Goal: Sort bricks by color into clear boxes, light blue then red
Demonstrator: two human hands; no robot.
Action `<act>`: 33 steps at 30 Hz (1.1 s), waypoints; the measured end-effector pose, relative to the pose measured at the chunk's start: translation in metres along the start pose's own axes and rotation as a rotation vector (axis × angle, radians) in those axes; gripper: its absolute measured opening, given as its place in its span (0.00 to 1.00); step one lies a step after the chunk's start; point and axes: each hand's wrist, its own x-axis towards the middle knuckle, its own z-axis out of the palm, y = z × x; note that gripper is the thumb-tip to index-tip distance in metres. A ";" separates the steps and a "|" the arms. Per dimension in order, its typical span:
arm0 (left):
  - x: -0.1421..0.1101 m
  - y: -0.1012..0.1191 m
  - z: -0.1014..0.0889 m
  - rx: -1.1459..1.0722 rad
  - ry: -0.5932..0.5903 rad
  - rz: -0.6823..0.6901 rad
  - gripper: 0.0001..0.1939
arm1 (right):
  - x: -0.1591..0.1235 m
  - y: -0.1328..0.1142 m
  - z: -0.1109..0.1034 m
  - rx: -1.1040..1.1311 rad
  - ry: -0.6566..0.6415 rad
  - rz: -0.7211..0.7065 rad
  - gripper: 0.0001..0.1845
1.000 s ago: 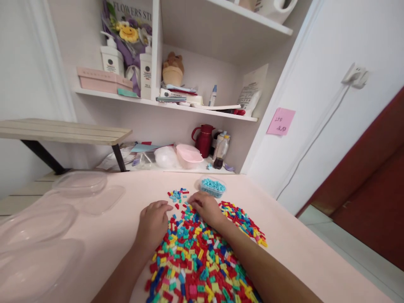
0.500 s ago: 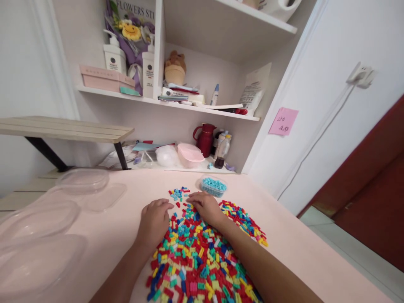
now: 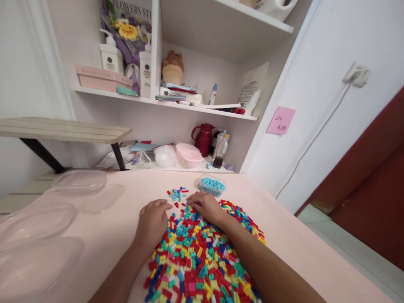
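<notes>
A wide spread of small multicoloured building bricks lies on the pink tabletop before me. My left hand rests at the upper left edge of the spread, its fingers loosely bent and pointing right, with nothing visible in them. Over the top of the spread lies my right hand, fingers stretched out to the left and low over the bricks; its palm is hidden. Just beyond the fingertips sits a small group of mostly blue and red bricks. Behind my right hand stands a clear tub holding light blue bricks.
Several clear plastic containers stand on the left of the pink table. A wooden riser is behind them. At the back, a pink bowl, red jug and bottle stand beneath the shelf.
My right hand's fingers have flattened and straightened slightly over the bricks since the earliest frame. The left hand stays in place. The whole view shifts a little with my head.
</notes>
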 end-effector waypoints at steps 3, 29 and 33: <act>0.000 -0.001 0.001 0.005 0.010 0.007 0.21 | 0.001 0.002 0.000 0.049 0.061 0.007 0.12; 0.002 -0.004 0.003 0.031 0.005 0.034 0.21 | -0.002 -0.006 0.006 -0.087 0.123 -0.034 0.21; 0.001 -0.004 0.004 0.035 0.002 0.033 0.21 | -0.005 -0.007 0.022 -0.228 0.004 -0.034 0.21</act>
